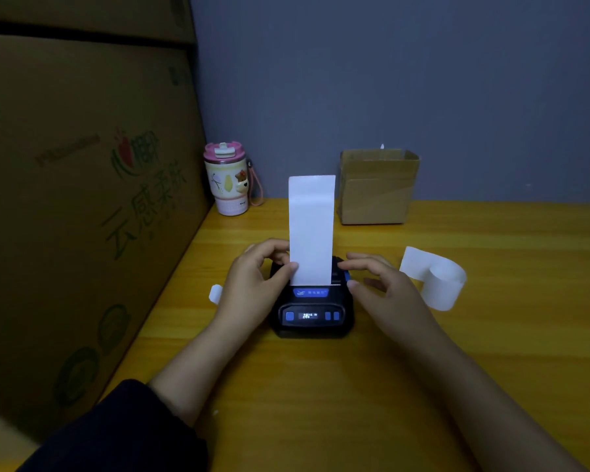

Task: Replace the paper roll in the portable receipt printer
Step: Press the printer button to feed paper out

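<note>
A black portable receipt printer (312,310) with blue buttons and a lit small display sits on the yellow wooden table (321,386). A long white paper strip (311,229) stands upright out of its slot. My left hand (256,277) rests against the printer's left side, thumb touching the strip's lower left edge. My right hand (380,284) hovers at the printer's right side, fingers spread, fingertips near the top by a blue latch. A loose white paper roll (436,279), partly unwound, lies on the table to the right. A small white piece (215,294) lies left of my left hand.
A large cardboard box (82,199) walls off the left side. A pink-lidded tumbler (226,180) stands at the back left. A small open cardboard box (377,187) stands behind the printer against the grey wall.
</note>
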